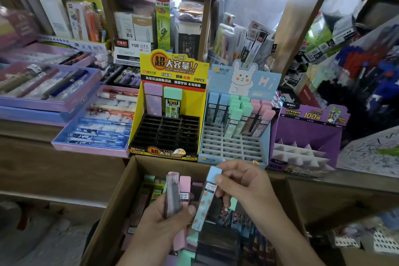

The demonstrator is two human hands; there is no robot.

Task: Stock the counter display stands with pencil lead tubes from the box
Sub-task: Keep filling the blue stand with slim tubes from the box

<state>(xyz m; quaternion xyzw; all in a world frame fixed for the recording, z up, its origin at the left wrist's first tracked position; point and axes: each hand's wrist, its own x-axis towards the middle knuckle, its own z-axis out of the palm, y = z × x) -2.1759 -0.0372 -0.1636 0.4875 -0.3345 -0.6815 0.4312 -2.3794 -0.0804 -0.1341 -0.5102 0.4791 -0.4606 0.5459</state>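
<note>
Two hands: both low in view over the open box (121, 190).
Left hand (170, 222): grip curled round two pink tubes (184, 188) held upright, thumb pressed across their fronts.
Right hand (244, 181): grip pinching a blue tube (207, 196) just under its cap. The tube's lower end hangs close beside the left thumb.
Box contents: cardboard box holding loose lead tubes of mixed colours, lying flat.
Risk, pinch: the hold is high and narrow, so the tube may swing, or the cap may pull off.
Risk, snag: the blue tube's tail could catch the pink pair as it lifts away.
Blue stand (235, 142): rear rows hold blue, green and pink tubes, while the front slots are open.
Risk, slotting: the cells look narrow, so a tilted entry could topple the standing rows.
Yellow stand (172, 67): a few tubes stand at the back and the black grid is otherwise bare.
Purple stand (308, 127): dividers visible, no tubes seen.
Worktop (26, 127): wooden, crowded, with pen trays (95, 123) to the left of the stands.
Room: packed stationery shelves behind, lit from the rear.
</note>
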